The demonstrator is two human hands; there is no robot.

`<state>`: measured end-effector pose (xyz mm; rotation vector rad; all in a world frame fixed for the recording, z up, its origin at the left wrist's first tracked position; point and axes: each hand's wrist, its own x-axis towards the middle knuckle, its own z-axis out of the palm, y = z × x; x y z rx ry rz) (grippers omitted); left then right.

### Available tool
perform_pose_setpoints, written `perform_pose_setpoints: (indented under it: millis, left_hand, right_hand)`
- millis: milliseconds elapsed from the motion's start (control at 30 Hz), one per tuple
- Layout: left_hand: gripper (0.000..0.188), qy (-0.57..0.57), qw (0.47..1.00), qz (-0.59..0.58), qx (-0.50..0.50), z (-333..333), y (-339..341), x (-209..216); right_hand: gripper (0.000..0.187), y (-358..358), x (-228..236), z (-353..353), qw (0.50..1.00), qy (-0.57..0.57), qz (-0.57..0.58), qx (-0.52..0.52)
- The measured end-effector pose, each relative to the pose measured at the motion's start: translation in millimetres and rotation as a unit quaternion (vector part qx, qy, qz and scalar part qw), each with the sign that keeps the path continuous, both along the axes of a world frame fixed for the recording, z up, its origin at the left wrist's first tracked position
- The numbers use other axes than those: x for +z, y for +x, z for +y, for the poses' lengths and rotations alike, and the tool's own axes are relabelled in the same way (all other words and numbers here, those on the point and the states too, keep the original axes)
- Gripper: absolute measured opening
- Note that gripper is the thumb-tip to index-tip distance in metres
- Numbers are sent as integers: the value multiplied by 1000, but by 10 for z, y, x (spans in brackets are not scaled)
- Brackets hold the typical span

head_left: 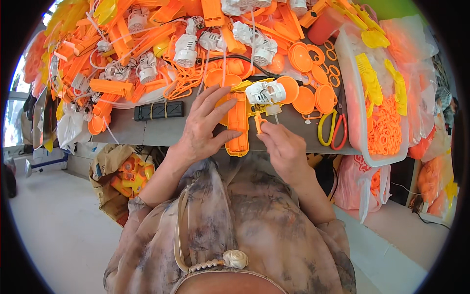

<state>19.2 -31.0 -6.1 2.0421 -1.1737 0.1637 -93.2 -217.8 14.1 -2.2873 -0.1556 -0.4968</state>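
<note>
A toy gun's yellow shell half (237,154) lies in front of me at the table's near edge, with an orange trough-shaped part (238,122) set in its grip. A white motor unit (265,92) rests at its upper right, beside an orange disc (289,90). My left hand (204,125) is open, fingers spread, its fingertips over the orange trough and apparently touching its edge. Between thumb and forefinger my right hand (285,148) pinches a small orange trigger-like piece (259,123), just right of the trough. Its lower end is hidden by my fingers.
Heaped orange parts (111,88) with several white motor units cover the back and left. A black block (158,110) lies left. At right are scissors (339,129), round orange lids (304,100) and a clear bin (361,142) of orange rings. Below left stands a bag (105,183).
</note>
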Motion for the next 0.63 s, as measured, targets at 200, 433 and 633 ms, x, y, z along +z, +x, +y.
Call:
perform_pose_setpoints:
  millis: [200,433,633]
  left_hand:
    - [63,-20,999,24,-11,8,27,-61]
    - [60,-15,999,26,-13,10,33,-36]
    - [58,12,999,24,-20,28,42,-13]
  right_hand:
    - [18,142,-125,12,991,-123,53,26]
    - [16,204,-5,4,974,-198,98,53]
    - [20,263,37,-27,958,-255,117,68]
